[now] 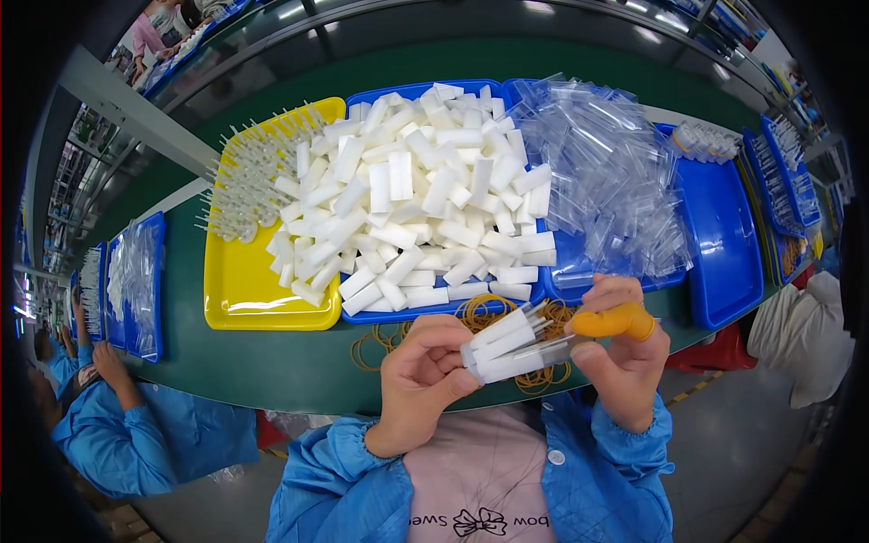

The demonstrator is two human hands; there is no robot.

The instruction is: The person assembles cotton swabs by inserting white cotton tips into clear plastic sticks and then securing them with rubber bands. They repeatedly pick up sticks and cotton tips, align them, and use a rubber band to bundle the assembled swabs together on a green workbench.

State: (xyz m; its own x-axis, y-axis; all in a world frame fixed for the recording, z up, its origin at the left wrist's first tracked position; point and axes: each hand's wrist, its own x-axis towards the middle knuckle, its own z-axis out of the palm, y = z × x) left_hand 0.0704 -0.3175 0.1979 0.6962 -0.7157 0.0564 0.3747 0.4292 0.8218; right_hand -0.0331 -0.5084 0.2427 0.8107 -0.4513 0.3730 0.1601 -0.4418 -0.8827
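Observation:
My left hand is closed round the base of a small bundle of white foam pieces with thin rods sticking out toward the right. From the right, my right hand, an orange finger cot on one finger, pinches a clear plastic sleeve. That sleeve sits around the rod end of the nearest piece in the bundle. Tan rubber bands lie on the green table just behind the bundle, partly hidden by it.
White foam blocks heap over a blue tray; a yellow tray at left holds pin-topped parts. Clear plastic sleeves fill another blue tray. A further blue tray has white pieces at its back. A co-worker's blue sleeve is at left.

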